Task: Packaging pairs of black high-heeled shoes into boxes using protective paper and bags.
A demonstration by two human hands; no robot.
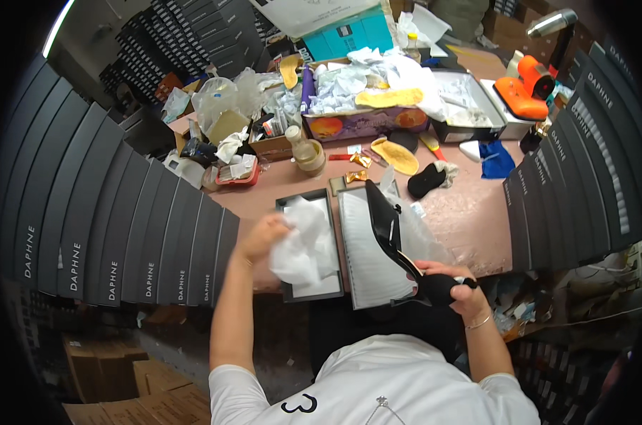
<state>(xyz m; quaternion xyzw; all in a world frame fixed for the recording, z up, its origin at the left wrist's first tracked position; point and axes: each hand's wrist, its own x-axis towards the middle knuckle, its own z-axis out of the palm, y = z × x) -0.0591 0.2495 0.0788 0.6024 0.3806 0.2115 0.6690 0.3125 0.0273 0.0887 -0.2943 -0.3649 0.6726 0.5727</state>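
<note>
My left hand (258, 239), slightly smeared by motion, grips a crumpled sheet of white tissue paper (301, 248). The paper hangs over an open dark shoebox part (287, 285) with a white inside. In my right hand (468, 292) is a black pointed shoe (385, 225), held by its heel end with the toe pointing up and away. The shoe is above a second open box part (363, 280), lined with pale ribbed material. Some thin translucent wrapping (421, 241) lies beside and behind the shoe.
Tall stacks of dark shoeboxes flank the table, left (115, 212) and right (562, 170). Behind stand a purple carton (349, 127) heaped with paper, a bottle (303, 152), yellow insoles (395, 156), a black cloth item (427, 182), a blue cloth (497, 160) and an orange tool (525, 92).
</note>
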